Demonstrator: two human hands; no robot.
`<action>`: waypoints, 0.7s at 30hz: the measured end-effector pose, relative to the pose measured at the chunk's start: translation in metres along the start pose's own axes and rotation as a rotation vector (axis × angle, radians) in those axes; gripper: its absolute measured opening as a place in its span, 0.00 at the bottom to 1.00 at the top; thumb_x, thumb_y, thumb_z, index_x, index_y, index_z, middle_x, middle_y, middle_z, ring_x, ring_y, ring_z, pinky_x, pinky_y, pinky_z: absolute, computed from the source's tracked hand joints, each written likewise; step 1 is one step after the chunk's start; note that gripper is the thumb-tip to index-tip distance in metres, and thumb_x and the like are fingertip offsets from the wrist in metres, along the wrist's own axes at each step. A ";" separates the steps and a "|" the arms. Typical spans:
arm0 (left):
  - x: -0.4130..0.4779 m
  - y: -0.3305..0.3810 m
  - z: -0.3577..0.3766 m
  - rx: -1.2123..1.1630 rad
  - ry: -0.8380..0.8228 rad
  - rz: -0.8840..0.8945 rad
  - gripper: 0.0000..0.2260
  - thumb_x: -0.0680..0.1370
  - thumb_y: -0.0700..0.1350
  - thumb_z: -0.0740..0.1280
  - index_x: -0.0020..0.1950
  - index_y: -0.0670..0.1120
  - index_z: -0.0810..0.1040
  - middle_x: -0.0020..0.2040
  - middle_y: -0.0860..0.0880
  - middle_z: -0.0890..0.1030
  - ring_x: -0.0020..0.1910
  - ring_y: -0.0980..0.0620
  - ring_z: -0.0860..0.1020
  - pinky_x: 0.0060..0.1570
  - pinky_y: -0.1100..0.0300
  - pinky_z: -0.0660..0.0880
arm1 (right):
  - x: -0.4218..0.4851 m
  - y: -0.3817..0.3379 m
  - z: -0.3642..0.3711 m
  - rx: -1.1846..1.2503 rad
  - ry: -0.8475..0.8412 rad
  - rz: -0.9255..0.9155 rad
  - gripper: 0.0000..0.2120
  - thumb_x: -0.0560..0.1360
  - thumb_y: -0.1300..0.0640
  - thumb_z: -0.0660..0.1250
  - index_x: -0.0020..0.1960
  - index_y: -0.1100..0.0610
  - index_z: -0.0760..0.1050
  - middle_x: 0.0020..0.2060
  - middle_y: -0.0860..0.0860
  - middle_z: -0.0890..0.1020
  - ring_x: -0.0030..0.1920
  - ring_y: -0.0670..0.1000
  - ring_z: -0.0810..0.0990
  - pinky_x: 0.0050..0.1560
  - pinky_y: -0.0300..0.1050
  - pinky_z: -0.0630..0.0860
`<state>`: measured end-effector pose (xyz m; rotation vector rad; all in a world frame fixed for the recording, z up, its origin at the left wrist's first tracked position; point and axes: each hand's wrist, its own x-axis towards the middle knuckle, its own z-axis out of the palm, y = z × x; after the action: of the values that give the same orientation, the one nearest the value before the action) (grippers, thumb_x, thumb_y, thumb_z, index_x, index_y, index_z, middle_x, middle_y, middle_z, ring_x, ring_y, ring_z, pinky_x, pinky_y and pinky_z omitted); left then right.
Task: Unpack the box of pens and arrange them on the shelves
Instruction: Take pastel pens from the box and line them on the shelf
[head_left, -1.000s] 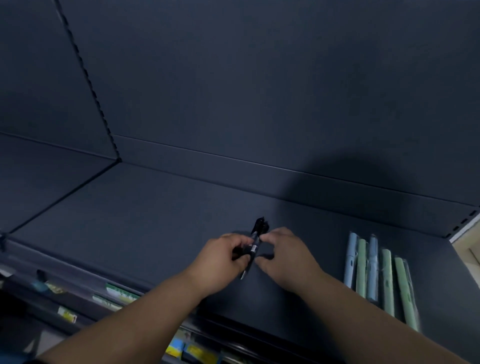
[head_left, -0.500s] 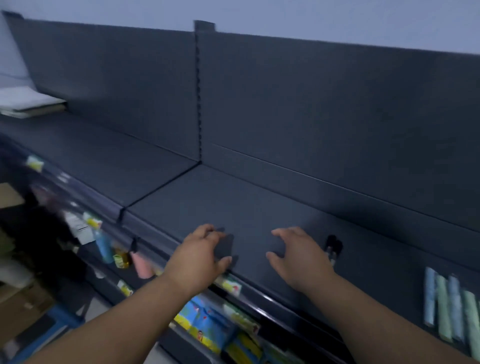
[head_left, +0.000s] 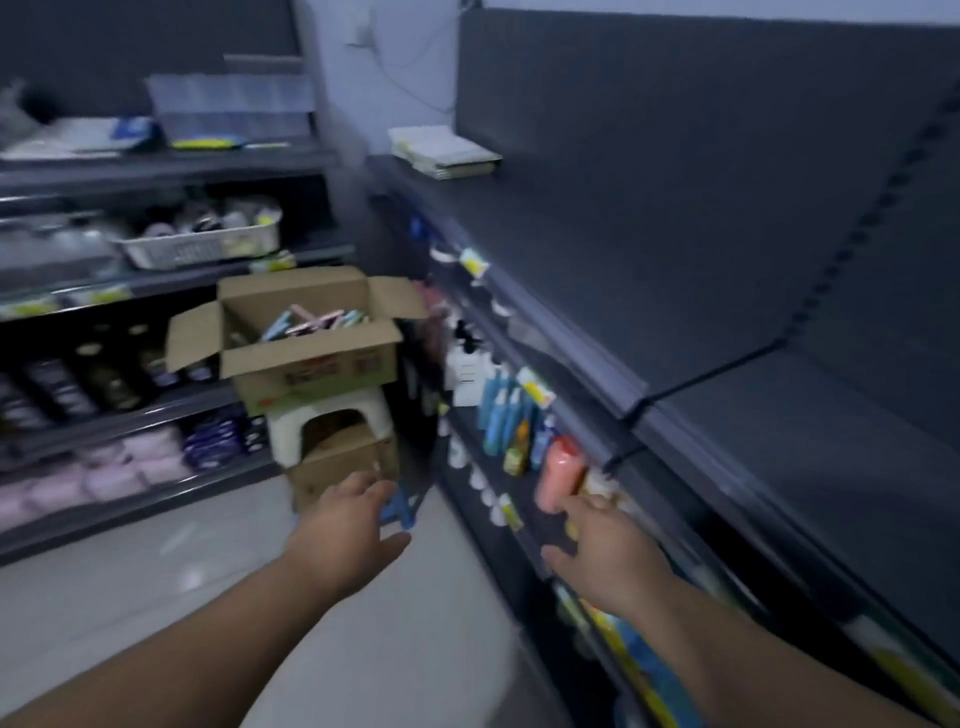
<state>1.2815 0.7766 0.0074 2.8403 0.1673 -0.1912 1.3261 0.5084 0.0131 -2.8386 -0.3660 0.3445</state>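
Note:
An open cardboard box (head_left: 306, 358) with several pastel pens (head_left: 317, 319) inside stands on a white plastic stool (head_left: 330, 421) ahead in the aisle. The dark shelf (head_left: 779, 415) runs along my right side, its top bare here. My left hand (head_left: 348, 525) is stretched out below the box, fingers apart, holding nothing. My right hand (head_left: 608, 551) is out beside the lower shelf edge, fingers spread and empty. The frame is blurred by motion.
Bottles (head_left: 509, 415) and an orange tube (head_left: 561, 475) stand on the lower right shelf. A second cardboard box (head_left: 343, 467) sits under the stool. Stocked shelves (head_left: 130, 364) line the left. A stack of notebooks (head_left: 441, 153) lies on the far upper shelf. Pale floor (head_left: 363, 623) lies ahead.
Both hands let go of the black pens on the shelf and pulled back. My view has swung left from the shelf to the aisle and the box.

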 end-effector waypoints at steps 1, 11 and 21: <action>-0.004 -0.021 0.000 0.005 -0.010 -0.046 0.28 0.74 0.61 0.64 0.72 0.55 0.65 0.70 0.53 0.66 0.65 0.49 0.70 0.63 0.57 0.70 | 0.010 -0.014 0.009 -0.020 -0.042 -0.018 0.26 0.75 0.42 0.64 0.71 0.48 0.66 0.65 0.49 0.72 0.65 0.51 0.71 0.63 0.43 0.70; 0.000 -0.129 0.009 -0.011 -0.065 -0.390 0.28 0.76 0.59 0.64 0.74 0.53 0.64 0.72 0.54 0.65 0.66 0.53 0.70 0.61 0.60 0.71 | 0.124 -0.093 0.060 -0.111 -0.285 -0.173 0.29 0.76 0.42 0.63 0.74 0.49 0.62 0.69 0.50 0.68 0.69 0.51 0.69 0.65 0.46 0.70; 0.145 -0.148 -0.019 -0.029 0.022 -0.549 0.27 0.76 0.58 0.65 0.73 0.53 0.65 0.73 0.53 0.64 0.67 0.52 0.69 0.62 0.58 0.72 | 0.313 -0.112 0.030 -0.057 -0.292 -0.283 0.30 0.77 0.42 0.63 0.75 0.49 0.60 0.69 0.51 0.68 0.67 0.52 0.70 0.64 0.45 0.71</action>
<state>1.4064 0.9366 -0.0367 2.6989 0.9432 -0.2657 1.5888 0.7061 -0.0457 -2.7382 -0.8359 0.6989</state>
